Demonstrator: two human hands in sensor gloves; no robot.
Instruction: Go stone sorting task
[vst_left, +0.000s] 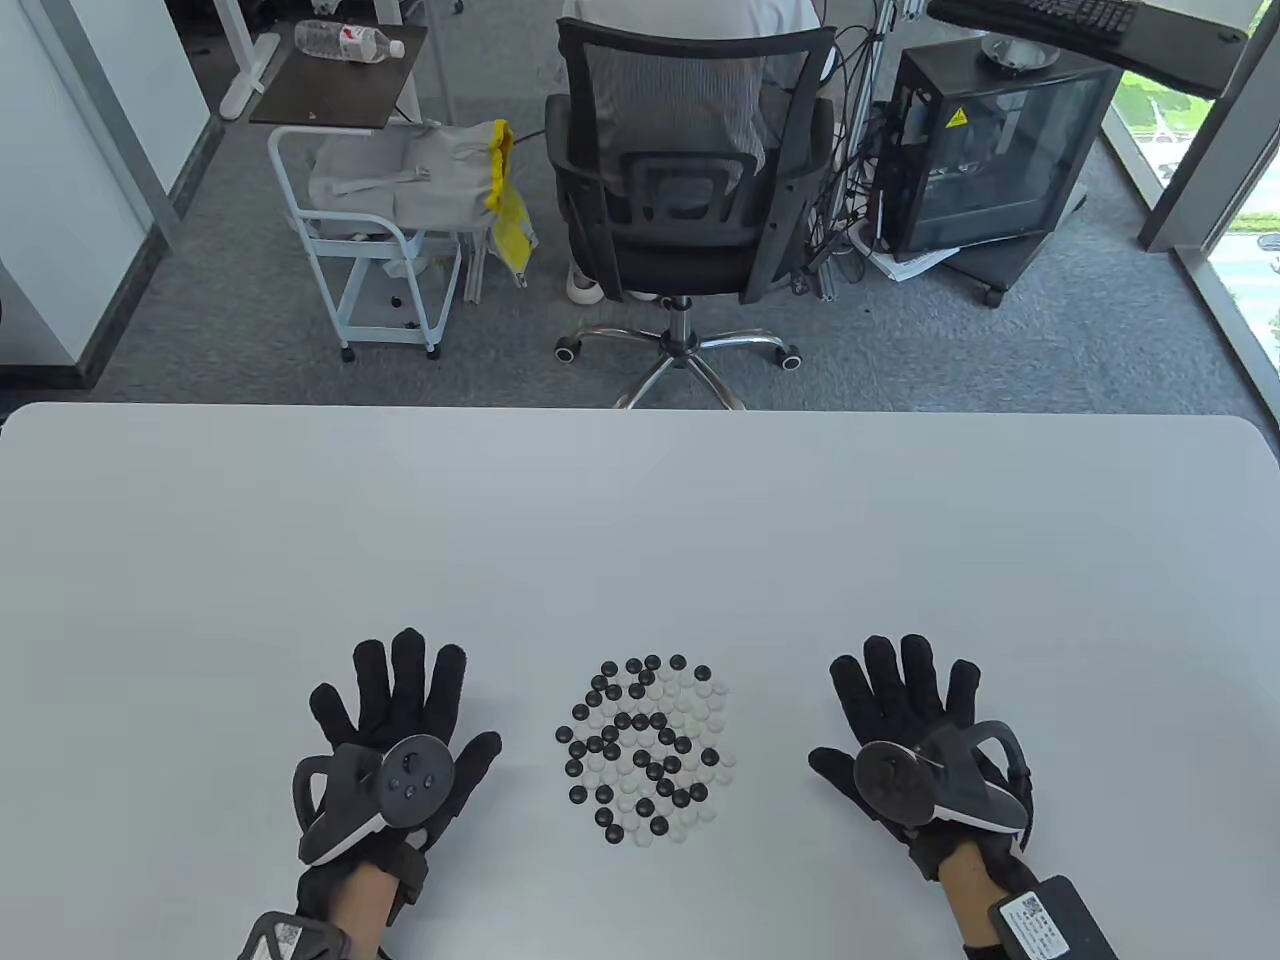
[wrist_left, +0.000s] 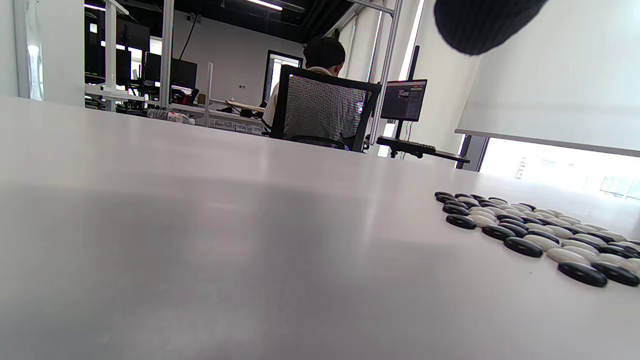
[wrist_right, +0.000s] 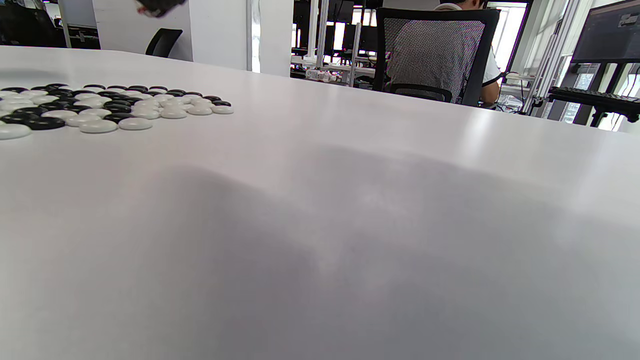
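both hands lie flat on the bench (vst_left: 640, 520), palms down, fingers straight and spread, holding nothing. left hand (vst_left: 395, 740) sits to the left of the stones (vst_left: 645, 750); right hand (vst_left: 925, 745) sits to the right. neither touches a stone; each is clearly apart from the pile.

stones: black and white mixed in one loose, roughly round patch near the front edge of the bench, between the two hands. they lie in a single layer, many touching their neighbours. the left wrist view shows the patch (wrist_left: 540, 230) low and flat at its right side; the right wrist view shows it (wrist_right: 100, 105) at its left. no bowls, trays or marked zones for sorted stones are visible.

status, as judged: sorting not yet begun; no separate black or white group exists.

risks noted:
- stones are small, smooth and domed; a gloved fingertip pinch may slip and flick a stone away.
- close packing means a reach for one stone is likely to nudge its neighbours and scatter the patch.
- with no containers, sorted groups placed too near the pile could merge back into it.
- the patch lies near the front edge; a sweeping motion toward the person could send stones off the bench.
- both hands working inward at once could collide over the pile.
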